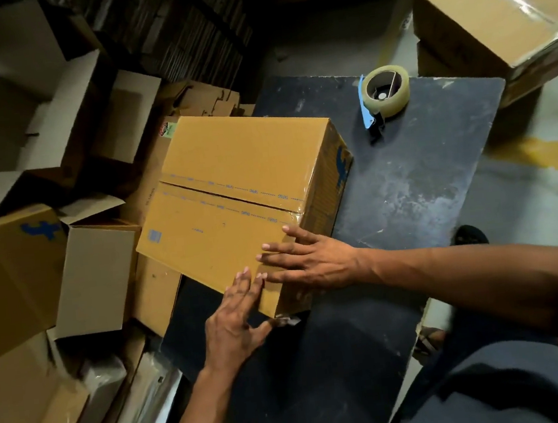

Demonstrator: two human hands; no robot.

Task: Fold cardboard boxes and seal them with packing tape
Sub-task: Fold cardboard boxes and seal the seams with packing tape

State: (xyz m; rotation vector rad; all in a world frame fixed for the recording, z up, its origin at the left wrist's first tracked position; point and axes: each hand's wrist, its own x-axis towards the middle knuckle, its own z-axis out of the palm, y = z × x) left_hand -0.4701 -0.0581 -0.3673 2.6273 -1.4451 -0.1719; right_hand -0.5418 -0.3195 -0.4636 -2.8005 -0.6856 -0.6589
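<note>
A closed brown cardboard box (pixel 234 188) with blue printed lines along its centre seam lies on the dark worktable (pixel 414 197). Clear tape shines over the seam at the box's right end. My right hand (pixel 310 259) lies flat on the box's near right corner, fingers straight and spread. My left hand (pixel 237 315) presses the near edge of the same corner with straight fingers, its thumb by a loose scrap of tape below the corner. A roll of clear packing tape on a blue dispenser (pixel 383 93) stands on the table's far end, apart from both hands.
Several open and folded cartons (pixel 66 130) crowd the floor to the left, one with a blue logo (pixel 12 273). A taped box (pixel 497 5) sits at the far right. Stacked flat cardboard fills the dark back. My knee in dark trousers (pixel 496 391) is at lower right.
</note>
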